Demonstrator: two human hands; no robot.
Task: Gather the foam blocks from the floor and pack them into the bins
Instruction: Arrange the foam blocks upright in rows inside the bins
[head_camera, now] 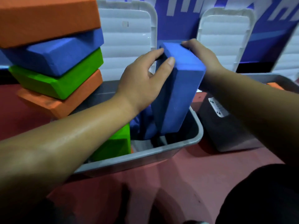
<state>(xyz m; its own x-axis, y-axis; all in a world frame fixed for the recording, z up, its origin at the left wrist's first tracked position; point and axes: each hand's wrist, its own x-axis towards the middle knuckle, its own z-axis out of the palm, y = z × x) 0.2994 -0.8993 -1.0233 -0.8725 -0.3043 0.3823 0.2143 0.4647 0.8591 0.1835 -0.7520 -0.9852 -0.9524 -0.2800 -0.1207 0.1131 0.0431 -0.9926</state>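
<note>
A blue foam block (179, 91) stands on end, tilted, with its lower end inside the grey bin (165, 149). My left hand (142, 81) grips its upper left side, thumb on the front face. My right hand (199, 54) holds its top far corner, fingers curled over the edge. Inside the bin a green block (113, 143) lies at the left and more blue foam (142, 125) sits behind the held block. To the left, a stack of blocks rises beside the bin: orange (45, 18), blue (61, 55), green (55, 81), orange (61, 102).
Two white bin lids (126, 38) (226, 39) lean upright against the blue wall behind. A second grey bin (281, 80) with an orange block (275, 85) stands at the right, a dark box (226, 126) in front of it. The floor (186, 183) is red.
</note>
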